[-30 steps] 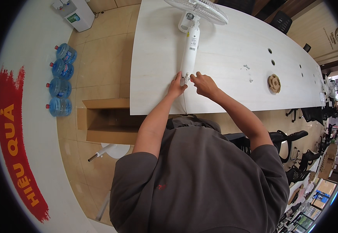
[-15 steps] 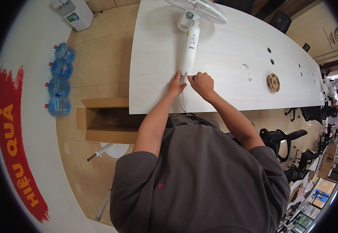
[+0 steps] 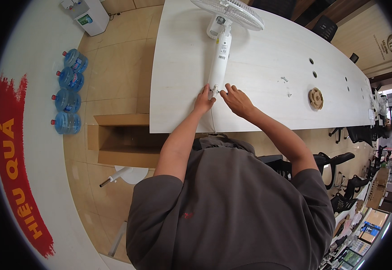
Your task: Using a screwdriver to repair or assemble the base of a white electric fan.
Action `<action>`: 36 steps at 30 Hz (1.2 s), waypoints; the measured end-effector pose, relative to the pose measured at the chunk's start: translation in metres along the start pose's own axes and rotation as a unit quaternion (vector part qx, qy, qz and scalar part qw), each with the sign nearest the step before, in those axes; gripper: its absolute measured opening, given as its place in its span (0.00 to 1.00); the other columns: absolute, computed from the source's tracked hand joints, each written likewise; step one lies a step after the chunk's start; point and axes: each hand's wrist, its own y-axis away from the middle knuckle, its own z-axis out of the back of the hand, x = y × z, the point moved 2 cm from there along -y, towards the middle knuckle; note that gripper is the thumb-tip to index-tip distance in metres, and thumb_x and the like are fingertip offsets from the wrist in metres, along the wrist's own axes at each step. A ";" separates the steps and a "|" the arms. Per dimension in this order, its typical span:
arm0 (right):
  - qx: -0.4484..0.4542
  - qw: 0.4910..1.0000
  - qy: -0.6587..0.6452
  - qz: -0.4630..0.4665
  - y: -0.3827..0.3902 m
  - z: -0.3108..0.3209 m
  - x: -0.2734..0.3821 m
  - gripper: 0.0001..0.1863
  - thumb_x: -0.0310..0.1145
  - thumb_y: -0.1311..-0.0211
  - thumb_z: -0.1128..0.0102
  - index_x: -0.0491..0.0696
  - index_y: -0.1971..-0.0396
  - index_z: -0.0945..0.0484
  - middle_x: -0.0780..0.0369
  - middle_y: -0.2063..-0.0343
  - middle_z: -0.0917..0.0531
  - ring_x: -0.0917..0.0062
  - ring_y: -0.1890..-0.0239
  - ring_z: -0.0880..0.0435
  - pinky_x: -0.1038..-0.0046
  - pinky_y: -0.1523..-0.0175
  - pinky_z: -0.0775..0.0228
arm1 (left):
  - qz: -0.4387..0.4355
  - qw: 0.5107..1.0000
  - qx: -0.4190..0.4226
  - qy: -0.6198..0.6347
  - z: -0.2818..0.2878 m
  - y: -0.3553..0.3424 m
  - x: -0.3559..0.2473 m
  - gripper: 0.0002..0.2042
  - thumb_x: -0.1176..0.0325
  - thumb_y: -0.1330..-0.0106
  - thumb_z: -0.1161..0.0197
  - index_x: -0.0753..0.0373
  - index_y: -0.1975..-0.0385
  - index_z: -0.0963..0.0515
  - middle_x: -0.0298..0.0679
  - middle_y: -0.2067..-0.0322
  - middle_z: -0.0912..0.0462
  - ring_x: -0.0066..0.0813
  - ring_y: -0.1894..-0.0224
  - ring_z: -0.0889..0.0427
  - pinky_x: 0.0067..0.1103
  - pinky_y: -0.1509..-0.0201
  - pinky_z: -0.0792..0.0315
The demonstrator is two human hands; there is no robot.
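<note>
A white fan (image 3: 219,63) lies on the table, its caged head at the far side and its neck pointing toward me. My left hand (image 3: 203,101) is closed around the neck's near end, where small fittings show. Just right of that end, my right hand (image 3: 238,101) has its thumb and index finger close together at the fitting, with other fingers loosely bent. Whatever it pinches is too small to make out. A thin cord hangs from the near end over the table edge.
On the white table (image 3: 268,112) lie small metal pieces (image 3: 284,79) and a round tan part (image 3: 316,98). An open cardboard box (image 3: 124,157) and a white stand base (image 3: 134,175) are on the floor at left. Water bottles (image 3: 67,100) line the wall; black chairs (image 3: 340,162) stand right.
My right hand has shifted slightly, its fingers loosening and spreading a little. The dark blue bit seen at its fingertips earlier no longer shows clearly. My left hand stays on the fan.
</note>
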 end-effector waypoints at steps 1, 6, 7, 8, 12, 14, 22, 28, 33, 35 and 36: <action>0.001 1.000 0.000 0.000 0.002 -0.003 -0.001 0.13 0.27 0.44 0.39 0.42 0.60 0.30 0.53 0.63 0.27 0.62 0.63 0.18 0.66 0.65 0.20 | 0.001 1.000 0.001 0.001 -0.001 0.001 0.000 0.43 0.62 0.43 0.36 0.61 0.29 0.52 0.44 0.31 0.42 0.44 0.33 0.37 0.32 0.30 0.39; 0.080 0.988 -0.110 -0.069 0.000 -0.011 -0.002 0.13 0.30 0.41 0.40 0.39 0.61 0.28 0.48 0.70 0.21 0.55 0.70 0.17 0.59 0.69 0.23 | 0.003 1.000 0.000 -0.009 -0.001 0.002 -0.003 0.43 0.62 0.43 0.37 0.60 0.29 0.52 0.43 0.30 0.43 0.44 0.32 0.39 0.32 0.30 0.40; 0.081 0.988 -0.111 -0.068 -0.003 -0.013 -0.002 0.13 0.30 0.41 0.40 0.39 0.61 0.28 0.48 0.70 0.21 0.55 0.70 0.17 0.59 0.69 0.23 | 0.005 1.000 0.000 -0.008 -0.002 0.002 -0.002 0.43 0.62 0.43 0.37 0.60 0.29 0.52 0.43 0.30 0.43 0.44 0.32 0.39 0.32 0.30 0.40; 0.061 0.983 -0.141 -0.096 -0.007 -0.014 -0.003 0.14 0.32 0.41 0.39 0.38 0.63 0.28 0.47 0.74 0.20 0.53 0.74 0.18 0.58 0.70 0.24 | -0.007 1.000 -0.009 -0.020 -0.002 0.002 -0.002 0.43 0.62 0.43 0.37 0.60 0.28 0.52 0.43 0.30 0.43 0.44 0.32 0.39 0.32 0.30 0.40; -0.021 0.954 -0.177 -0.239 -0.013 -0.016 -0.003 0.20 0.39 0.42 0.36 0.34 0.69 0.26 0.45 0.80 0.20 0.50 0.76 0.18 0.56 0.70 0.25 | 0.011 1.000 -0.004 -0.021 -0.003 0.002 -0.008 0.42 0.62 0.42 0.37 0.59 0.28 0.52 0.43 0.30 0.43 0.45 0.31 0.40 0.32 0.30 0.41; -0.036 0.941 -0.191 -0.278 -0.015 -0.021 -0.001 0.22 0.41 0.42 0.35 0.33 0.70 0.26 0.44 0.80 0.20 0.50 0.76 0.18 0.57 0.70 0.24 | 0.011 1.000 -0.003 -0.014 -0.003 0.002 -0.008 0.42 0.62 0.42 0.37 0.59 0.28 0.52 0.43 0.30 0.43 0.45 0.31 0.40 0.32 0.29 0.41; 0.050 0.801 -0.412 -0.433 -0.008 -0.008 -0.014 0.25 0.43 0.43 0.33 0.33 0.69 0.29 0.44 0.79 0.19 0.51 0.72 0.16 0.59 0.67 0.23 | 0.001 0.999 -0.023 0.021 -0.004 0.003 -0.001 0.43 0.63 0.43 0.37 0.58 0.28 0.53 0.43 0.30 0.44 0.45 0.31 0.40 0.32 0.29 0.42; 0.060 0.944 -0.214 -0.242 -0.006 -0.014 -0.014 0.16 0.33 0.45 0.34 0.42 0.62 0.28 0.47 0.75 0.19 0.54 0.71 0.16 0.56 0.65 0.23 | 0.007 0.999 -0.023 0.022 -0.005 0.000 0.005 0.43 0.63 0.43 0.38 0.58 0.28 0.53 0.43 0.30 0.44 0.44 0.30 0.41 0.33 0.29 0.42; -0.004 0.998 -0.060 0.030 -0.002 -0.018 -0.018 0.17 0.26 0.47 0.39 0.50 0.55 0.27 0.53 0.68 0.23 0.58 0.70 0.18 0.62 0.64 0.23 | 0.010 1.000 -0.010 0.013 -0.004 -0.004 0.000 0.42 0.64 0.43 0.37 0.58 0.28 0.52 0.43 0.30 0.44 0.43 0.31 0.40 0.32 0.29 0.42; -0.018 0.998 -0.048 0.032 -0.002 -0.019 -0.021 0.16 0.29 0.45 0.38 0.49 0.55 0.27 0.54 0.67 0.24 0.58 0.70 0.17 0.63 0.65 0.23 | 0.008 1.000 -0.011 0.015 -0.005 -0.004 0.000 0.42 0.64 0.43 0.37 0.59 0.28 0.52 0.43 0.30 0.44 0.43 0.31 0.40 0.31 0.29 0.42; -0.032 0.998 -0.036 0.036 -0.003 -0.017 -0.021 0.15 0.32 0.43 0.38 0.48 0.56 0.27 0.54 0.67 0.24 0.59 0.70 0.17 0.64 0.66 0.22 | 0.008 1.000 -0.014 0.018 -0.005 -0.004 0.001 0.43 0.64 0.43 0.37 0.59 0.28 0.52 0.44 0.30 0.44 0.43 0.30 0.41 0.31 0.29 0.42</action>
